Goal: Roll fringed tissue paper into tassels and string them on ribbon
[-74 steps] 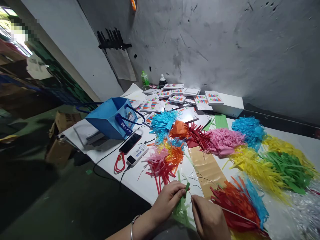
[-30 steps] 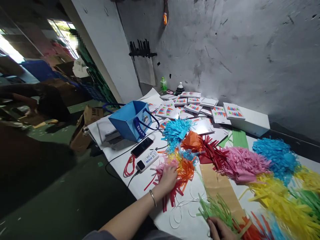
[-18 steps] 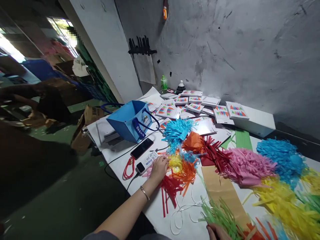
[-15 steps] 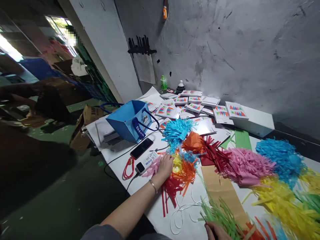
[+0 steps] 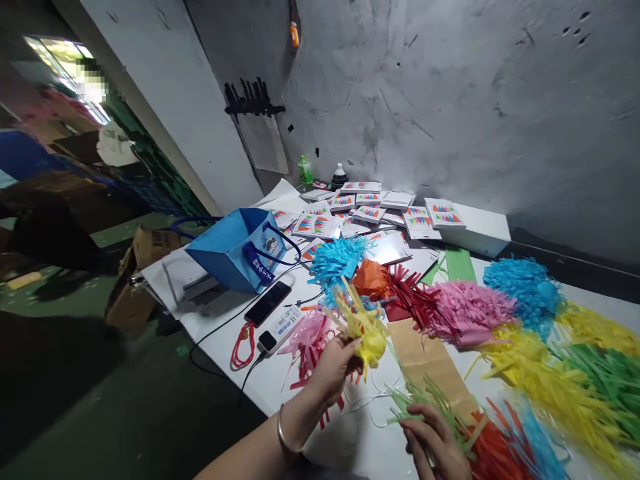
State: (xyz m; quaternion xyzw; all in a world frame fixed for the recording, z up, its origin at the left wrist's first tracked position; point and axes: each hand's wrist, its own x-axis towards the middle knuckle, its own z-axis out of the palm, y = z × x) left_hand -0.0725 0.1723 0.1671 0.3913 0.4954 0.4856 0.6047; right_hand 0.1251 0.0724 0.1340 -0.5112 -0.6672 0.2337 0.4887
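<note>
My left hand (image 5: 336,365) is closed on a yellow tissue-paper tassel (image 5: 369,337), lifted a little above the white table. Pink and red fringe (image 5: 311,333) lies behind that wrist. At the bottom my right hand (image 5: 434,440) has its fingers curled together on the green tassel (image 5: 435,393), whose strip ends stick out past the fingertips. White string (image 5: 373,400) lies between the two hands. Orange-red fringe (image 5: 493,440) sits just right of my right hand.
Blue (image 5: 523,290), pink (image 5: 467,310) and yellow tassels (image 5: 545,387) line the right side. Boxed packs (image 5: 370,213) are heaped against the wall. A blue bag (image 5: 225,250), phone (image 5: 269,303) and white power bank (image 5: 280,330) with cables occupy the left edge.
My left hand has picked the yellow tassel up from the pile and brought it toward me. My right hand has come further into view at the green tassel. The view has shifted right.
</note>
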